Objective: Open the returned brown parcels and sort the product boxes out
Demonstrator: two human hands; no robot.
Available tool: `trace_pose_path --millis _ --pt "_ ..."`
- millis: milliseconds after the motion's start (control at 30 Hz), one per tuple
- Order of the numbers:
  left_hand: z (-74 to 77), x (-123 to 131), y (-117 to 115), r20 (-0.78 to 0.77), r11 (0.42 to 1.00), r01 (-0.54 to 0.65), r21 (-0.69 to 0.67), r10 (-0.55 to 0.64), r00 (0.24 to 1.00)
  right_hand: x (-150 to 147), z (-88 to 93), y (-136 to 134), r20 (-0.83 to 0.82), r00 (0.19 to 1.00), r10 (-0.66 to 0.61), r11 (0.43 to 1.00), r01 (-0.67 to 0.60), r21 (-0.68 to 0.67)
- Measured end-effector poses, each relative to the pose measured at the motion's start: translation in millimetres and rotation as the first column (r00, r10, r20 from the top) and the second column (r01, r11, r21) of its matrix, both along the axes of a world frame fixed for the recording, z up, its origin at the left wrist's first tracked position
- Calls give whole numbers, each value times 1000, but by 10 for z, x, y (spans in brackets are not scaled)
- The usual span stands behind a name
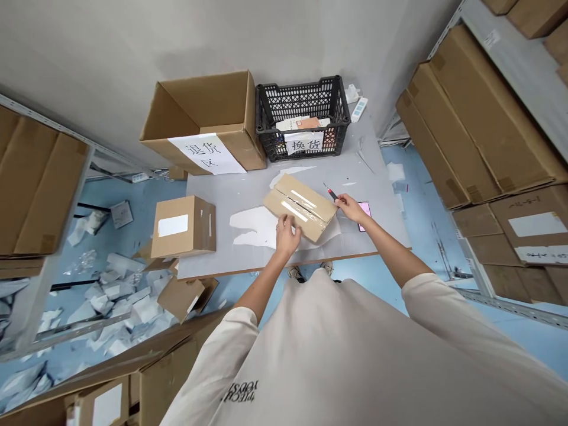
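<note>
A taped cardboard box (306,200) lies at an angle on the grey table, with white strips and clear tape along its top seam. My left hand (288,235) grips its near edge with bent fingers, the fingertips on the top face. At the box's right corner, my right hand (349,208) is closed around a small red and black box cutter (331,192), its thin tip pointing away from me to the upper left. Torn white paper (252,228) lies partly under the box. Close to my right hand is a phone (364,216) with a pink screen, partly covered by the wrist.
A large open carton (164,145) and a black plastic crate (304,151) holding packets stand at the table's back. A smaller box (175,228) sits at the left edge. Shelves with cartons (488,118) flank both sides. Paper scraps (119,290) litter the floor.
</note>
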State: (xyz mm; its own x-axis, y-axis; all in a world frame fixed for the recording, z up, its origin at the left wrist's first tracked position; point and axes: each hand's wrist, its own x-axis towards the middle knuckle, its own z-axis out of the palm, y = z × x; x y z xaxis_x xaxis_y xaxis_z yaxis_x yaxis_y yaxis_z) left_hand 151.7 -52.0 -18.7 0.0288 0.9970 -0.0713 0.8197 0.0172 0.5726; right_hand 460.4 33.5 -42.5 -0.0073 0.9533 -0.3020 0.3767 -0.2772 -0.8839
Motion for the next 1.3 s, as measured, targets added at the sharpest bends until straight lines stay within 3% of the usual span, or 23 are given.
trace_pose_path --millis 233,467,600,733,900,1067,1300 --pt "74 -292 347 -47 999 24 31 -22 999 -342 114 -577 1 999 34 996 -34 -77" --pt "75 -719 338 -47 998 -56 -6 56 997 -912 57 -906 -230 951 207 956 -247 -161" --pt "139 -653 314 -120 996 -91 14 93 988 -958 29 -770 -229 959 167 963 -209 -170" --pt "172 -245 336 -144 997 -74 -34 68 987 -828 105 -500 -182 981 64 987 -89 -133" --pt "42 172 321 -160 995 -2 -97 -13 987 -698 251 -277 -159 987 6 995 -21 -94" --pt "-75 115 271 -166 990 83 -110 -100 981 -596 291 -225 -95 995 -41 999 37 -37" --pt "39 -34 244 -193 912 378 -157 -404 894 -476 142 -183 21 994 -105 994 105 35"
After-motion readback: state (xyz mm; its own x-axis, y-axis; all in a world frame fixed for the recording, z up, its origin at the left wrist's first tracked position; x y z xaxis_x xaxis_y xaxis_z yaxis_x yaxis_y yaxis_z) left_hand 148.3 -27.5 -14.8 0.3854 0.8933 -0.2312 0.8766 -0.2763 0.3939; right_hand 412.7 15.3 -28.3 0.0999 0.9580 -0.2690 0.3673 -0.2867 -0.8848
